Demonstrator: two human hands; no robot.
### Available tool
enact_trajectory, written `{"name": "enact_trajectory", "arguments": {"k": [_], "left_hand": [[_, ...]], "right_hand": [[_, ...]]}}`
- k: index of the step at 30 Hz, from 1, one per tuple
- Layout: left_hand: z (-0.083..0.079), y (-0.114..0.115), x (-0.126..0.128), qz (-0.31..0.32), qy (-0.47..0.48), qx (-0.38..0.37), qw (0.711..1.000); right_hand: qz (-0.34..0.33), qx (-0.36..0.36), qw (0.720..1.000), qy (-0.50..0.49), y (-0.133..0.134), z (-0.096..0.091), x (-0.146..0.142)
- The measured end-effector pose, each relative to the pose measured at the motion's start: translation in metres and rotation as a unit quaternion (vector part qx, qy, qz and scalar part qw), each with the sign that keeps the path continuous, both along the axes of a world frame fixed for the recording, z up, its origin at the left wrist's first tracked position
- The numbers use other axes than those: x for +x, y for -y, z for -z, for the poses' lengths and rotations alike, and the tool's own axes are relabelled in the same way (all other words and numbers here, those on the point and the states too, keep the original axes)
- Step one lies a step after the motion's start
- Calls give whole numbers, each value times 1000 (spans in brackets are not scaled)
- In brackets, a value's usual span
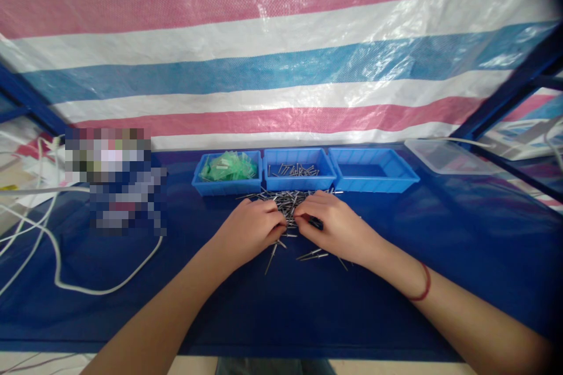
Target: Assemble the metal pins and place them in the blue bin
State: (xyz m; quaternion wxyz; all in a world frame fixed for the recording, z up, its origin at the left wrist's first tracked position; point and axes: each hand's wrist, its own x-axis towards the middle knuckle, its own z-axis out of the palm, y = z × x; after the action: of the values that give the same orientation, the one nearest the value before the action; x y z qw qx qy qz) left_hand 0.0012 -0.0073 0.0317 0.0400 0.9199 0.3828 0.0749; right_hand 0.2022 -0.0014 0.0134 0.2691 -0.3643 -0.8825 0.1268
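Observation:
A loose pile of thin silver blind rivets (288, 202) lies on the blue table, in front of the boxes. At the pile's left side, my left hand (255, 224) has its fingers curled together; what they hold, if anything, is hidden. My right hand (336, 222), a red cord on its wrist, reaches into the pile from the right with thumb and fingertips closed. Whatever lies between those fingertips is too small to tell. Several stray rivets (314, 255) are scattered nearer to me, below both hands.
Behind the pile stand three blue boxes in a row: the left box (222, 188) with green plastic packets, the middle box (303, 183) with metal pins, the right box (378, 184). A clear lid (448, 156) lies right. White cables (88, 290) loop at left, beside a blurred item.

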Motion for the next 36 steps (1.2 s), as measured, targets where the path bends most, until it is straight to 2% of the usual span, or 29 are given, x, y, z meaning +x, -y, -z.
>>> {"name": "enact_trajectory", "arguments": {"k": [4, 8, 12, 16, 24, 32, 36], "left_hand": [[-1, 2, 2, -28, 23, -1, 999], [-3, 4, 3, -49, 133, -29, 989], [0, 6, 6, -78, 237, -58, 967], [6, 6, 12, -110, 282, -67, 951], [13, 6, 17, -104, 309, -86, 942], [14, 6, 18, -93, 296, -90, 946], [11, 5, 16, -115, 311, -77, 940]], "right_hand": [[7, -1, 1000, -17, 0, -1, 0], [18, -21, 997, -71, 2, -4, -2], [40, -105, 981, -158, 4, -6, -3], [55, -162, 958, -231, 4, -3, -4], [89, -149, 939, -296, 4, 2, -6], [66, -120, 954, -265, 6, -1, -5], [62, -93, 962, -248, 5, -3, -3]]}}
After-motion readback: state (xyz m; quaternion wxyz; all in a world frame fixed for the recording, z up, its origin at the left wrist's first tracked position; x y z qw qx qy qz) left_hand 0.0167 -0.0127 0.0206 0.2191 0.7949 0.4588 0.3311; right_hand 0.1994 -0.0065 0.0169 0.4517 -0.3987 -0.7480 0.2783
